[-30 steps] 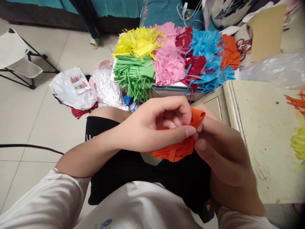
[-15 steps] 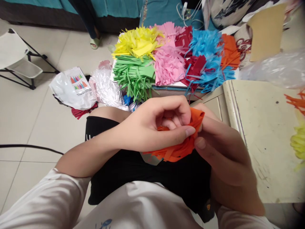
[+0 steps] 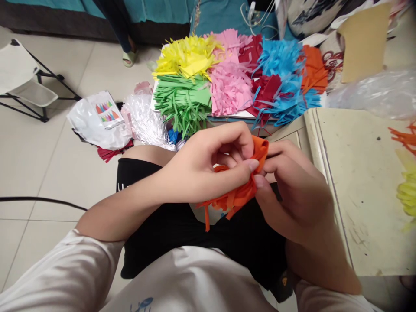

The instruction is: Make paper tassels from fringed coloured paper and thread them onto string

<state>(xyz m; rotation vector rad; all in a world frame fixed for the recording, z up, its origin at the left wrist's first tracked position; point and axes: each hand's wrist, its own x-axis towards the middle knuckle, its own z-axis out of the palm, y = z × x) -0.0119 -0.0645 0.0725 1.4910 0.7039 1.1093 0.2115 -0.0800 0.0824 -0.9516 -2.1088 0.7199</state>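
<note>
An orange paper tassel [image 3: 238, 197] with a looped upper end is held over my lap, its cut strips hanging down to the left. My left hand [image 3: 217, 167] pinches it between thumb and curled fingers just below the loop. My right hand [image 3: 289, 190] grips the same tassel from the right, thumb and fingertips close together on its edge; part of those fingers is hidden behind the paper. Beneath the strips, a pale sheet [image 3: 211, 216] lies on my black shorts [image 3: 191, 242].
Ahead stand heaps of fringed paper: yellow [image 3: 188, 56], green [image 3: 182, 102], pink [image 3: 230, 89], dark red and blue [image 3: 282, 58]. A cream tabletop [image 3: 367, 186] is at my right. Left on the floor are a white plastic bag [image 3: 107, 125] and a folding stool [image 3: 19, 69]. Someone's slippered foot [image 3: 130, 56] shows beyond.
Both hands have shifted slightly up and left with the orange tassel. The right thumb has moved closer to the left thumb, and one strip now dangles lower.
</note>
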